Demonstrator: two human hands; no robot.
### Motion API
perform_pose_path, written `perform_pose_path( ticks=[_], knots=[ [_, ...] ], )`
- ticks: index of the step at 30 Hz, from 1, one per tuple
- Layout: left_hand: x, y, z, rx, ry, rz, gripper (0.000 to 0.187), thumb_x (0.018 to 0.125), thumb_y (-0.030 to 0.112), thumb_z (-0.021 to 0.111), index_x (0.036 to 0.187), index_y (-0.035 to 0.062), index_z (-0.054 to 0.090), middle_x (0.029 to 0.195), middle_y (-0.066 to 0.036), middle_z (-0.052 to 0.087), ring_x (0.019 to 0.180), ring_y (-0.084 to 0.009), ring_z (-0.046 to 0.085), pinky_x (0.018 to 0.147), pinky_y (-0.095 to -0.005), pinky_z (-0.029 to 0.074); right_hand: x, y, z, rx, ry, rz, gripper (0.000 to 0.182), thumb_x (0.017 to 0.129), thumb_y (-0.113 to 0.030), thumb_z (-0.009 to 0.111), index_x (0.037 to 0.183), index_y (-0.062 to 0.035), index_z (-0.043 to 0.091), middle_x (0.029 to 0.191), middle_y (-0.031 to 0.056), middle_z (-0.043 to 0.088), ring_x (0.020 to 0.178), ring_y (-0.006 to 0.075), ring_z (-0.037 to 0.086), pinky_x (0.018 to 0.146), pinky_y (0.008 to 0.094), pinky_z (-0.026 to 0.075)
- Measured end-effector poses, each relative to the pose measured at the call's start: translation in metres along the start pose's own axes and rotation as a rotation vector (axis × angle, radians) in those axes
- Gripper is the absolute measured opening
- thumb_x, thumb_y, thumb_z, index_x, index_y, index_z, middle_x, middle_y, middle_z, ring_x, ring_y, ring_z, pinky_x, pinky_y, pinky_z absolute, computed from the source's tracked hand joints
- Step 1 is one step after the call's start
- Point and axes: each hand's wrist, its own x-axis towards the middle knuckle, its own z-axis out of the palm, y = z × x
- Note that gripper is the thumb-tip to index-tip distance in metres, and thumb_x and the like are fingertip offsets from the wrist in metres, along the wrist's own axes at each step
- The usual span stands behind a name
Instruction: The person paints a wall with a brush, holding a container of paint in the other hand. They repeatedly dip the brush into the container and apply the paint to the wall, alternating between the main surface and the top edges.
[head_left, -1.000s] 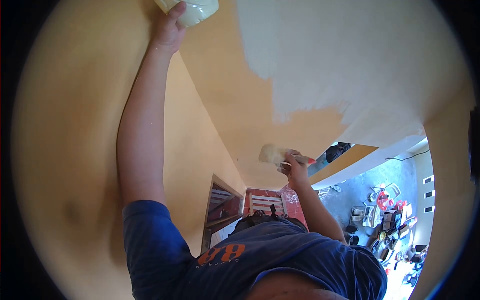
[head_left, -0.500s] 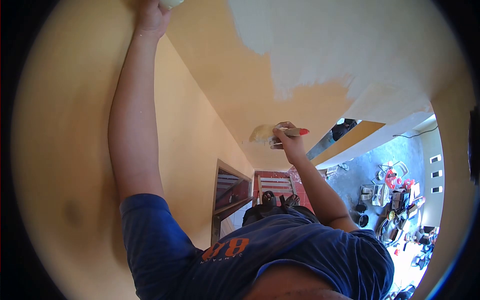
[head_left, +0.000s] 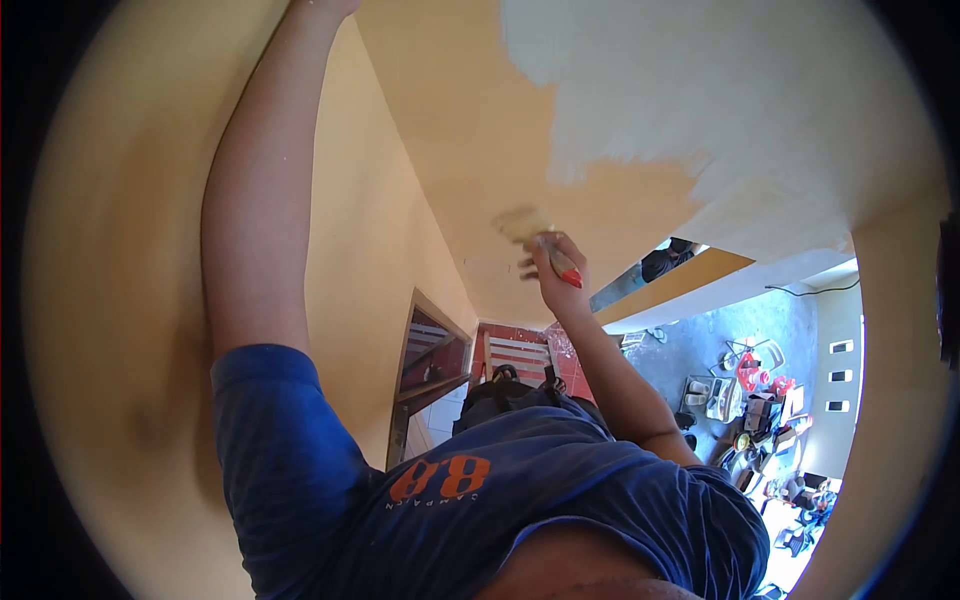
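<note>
My right hand (head_left: 560,262) is closed round the handle of a paintbrush (head_left: 566,270), pale with a red end. The brush's blurred bristles point up and left, close to a yellow-orange wall surface (head_left: 600,200); contact cannot be made out. A whitish coat of paint (head_left: 640,100) with a ragged edge covers the upper right of that surface. My left arm stretches up along the yellow wall at the left. Only the base of my left hand (head_left: 335,6) shows at the top edge; its fingers are out of frame.
Below stand a slatted wooden piece (head_left: 518,352) on red tiles and a framed opening (head_left: 432,350) in the left wall. Through a gap, a dark-clad person (head_left: 668,260) is partly visible. Lower right, chairs, boxes and clutter (head_left: 765,410) stand on a grey floor (head_left: 690,355).
My right hand and the brush have moved up and slightly left, with the brush tilted differently. My left hand, earlier showing a pale object, has mostly left the frame. The view has shifted slightly.
</note>
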Motion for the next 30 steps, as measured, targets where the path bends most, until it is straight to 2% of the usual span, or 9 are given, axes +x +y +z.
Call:
perform_pose_path(
  ticks=[2,4,10,17,19,23,26,28,30],
  knots=[
    [0.0,0.0,0.004,-0.423,-0.051,-0.166,0.078,0.069,0.04,0.073,0.13,0.0078,0.036,0.125,-0.009,0.048,0.119,-0.0244,0.043,0.103,-0.0402,0.033,0.025,-0.014,0.013,-0.219,0.031,-0.638,0.009,0.083,-0.005,0.06,0.089,0.0014,0.057,0.079,0.0104,0.062,0.062,0.0138,0.061,0.051,0.0256,0.05],
    [0.0,-0.006,0.013,0.451,0.058,0.216,0.081,0.068,0.04,0.073,0.131,0.0079,0.034,0.127,-0.009,0.046,0.121,-0.0245,0.041,0.104,-0.0408,0.031,0.05,-0.045,0.029,-0.274,0.12,-0.844,0.007,0.079,0.0,0.063,0.082,0.0016,0.056,0.075,0.0119,0.061,0.058,0.0167,0.059,0.05,0.0267,0.046],
    [-0.003,-0.005,0.025,0.426,0.056,0.23,0.086,0.067,0.044,0.073,0.134,0.0081,0.031,0.128,-0.009,0.044,0.122,-0.0242,0.039,0.105,-0.041,0.03,0.099,-0.094,0.059,-0.49,0.322,-1.248,0.01,0.083,-0.006,0.061,0.08,0.0011,0.056,0.075,0.0107,0.061,0.056,0.0154,0.058,0.049,0.027,0.044],
    [-0.004,-0.006,0.015,0.41,0.05,0.167,0.089,0.065,0.045,0.074,0.134,0.0089,0.03,0.129,-0.009,0.043,0.122,-0.0251,0.04,0.104,-0.0416,0.031,0.089,0.009,0.045,-0.351,0.346,-0.747,0.009,0.081,-0.004,0.061,0.075,-0.0004,0.055,0.067,0.0129,0.056,0.051,0.0207,0.054,0.048,0.0296,0.042],
    [0.0,-0.01,0.007,-0.484,-0.178,0.003,0.088,0.066,0.043,0.075,0.133,0.0089,0.03,0.128,-0.009,0.043,0.122,-0.0251,0.04,0.104,-0.0417,0.031,0.069,0.024,0.045,-0.22,0.215,-0.603,0.006,0.083,-0.005,0.06,0.084,-0.0004,0.056,0.07,0.0099,0.058,0.053,0.0158,0.056,0.049,0.0274,0.044],
    [-0.002,-0.007,0.015,-0.417,-0.103,0.024,0.087,0.066,0.042,0.075,0.133,0.0089,0.03,0.128,-0.009,0.043,0.122,-0.0249,0.039,0.104,-0.0418,0.031,0.036,0.035,0.036,-0.161,-0.144,-0.422,0.035,0.084,-0.001,0.057,0.117,-0.0026,0.046,0.109,0.0112,0.055,0.088,0.017,0.06,0.063,0.0281,0.054],
    [-0.003,-0.005,0.012,0.407,0.081,0.189,0.086,0.066,0.041,0.075,0.133,0.0087,0.03,0.128,-0.009,0.043,0.122,-0.0249,0.039,0.104,-0.0418,0.031,0.021,0.04,0.023,-0.029,-0.33,-0.265,0.043,0.084,-0.003,0.056,0.126,-0.0052,0.043,0.116,0.0122,0.053,0.098,0.0208,0.058,0.07,0.0316,0.054],
    [-0.003,-0.002,0.01,-0.363,-0.058,-0.058,0.085,0.067,0.04,0.075,0.132,0.0084,0.031,0.128,-0.009,0.043,0.121,-0.0247,0.04,0.104,-0.0413,0.031,0.015,0.04,0.009,0.015,-0.412,-0.178,0.046,0.084,-0.003,0.054,0.128,-0.0048,0.041,0.12,0.0118,0.05,0.101,0.0215,0.057,0.074,0.0321,0.053],
    [-0.005,0.004,0.015,-0.331,-0.027,-0.045,0.085,0.066,0.041,0.075,0.132,0.0083,0.031,0.128,-0.009,0.043,0.121,-0.0246,0.04,0.104,-0.0411,0.032,0.009,0.047,-0.006,0.062,-0.488,-0.085,0.048,0.084,-0.002,0.053,0.131,-0.0045,0.04,0.125,0.0114,0.047,0.104,0.0222,0.056,0.077,0.0326,0.052]
  ],
)
